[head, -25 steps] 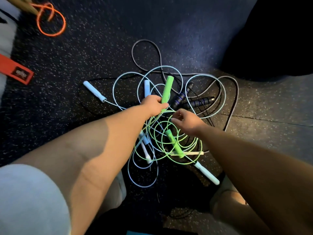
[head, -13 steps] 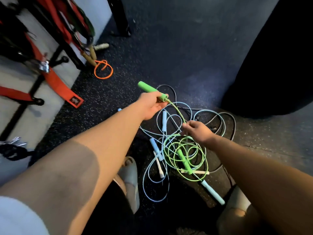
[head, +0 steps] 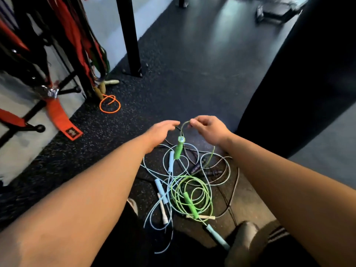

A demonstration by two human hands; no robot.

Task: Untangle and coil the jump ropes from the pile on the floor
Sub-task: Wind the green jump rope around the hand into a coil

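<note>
The tangled pile lies on the dark speckled floor between my feet. It holds a green jump rope coil with one green handle, light blue ropes with pale handles, and a black rope. My right hand pinches the green cord above the pile. The other green handle dangles from that cord. My left hand hovers just left of the cord, fingers stretched out, holding nothing.
An orange rope lies by a rack of red straps and bands at the left. A black post stands behind. A large black bag fills the right. My shoes flank the pile.
Both hands have risen above the pile. My left hand let go of the green handle, which now hangs from the cord my right hand pinches. The view tilted up.
</note>
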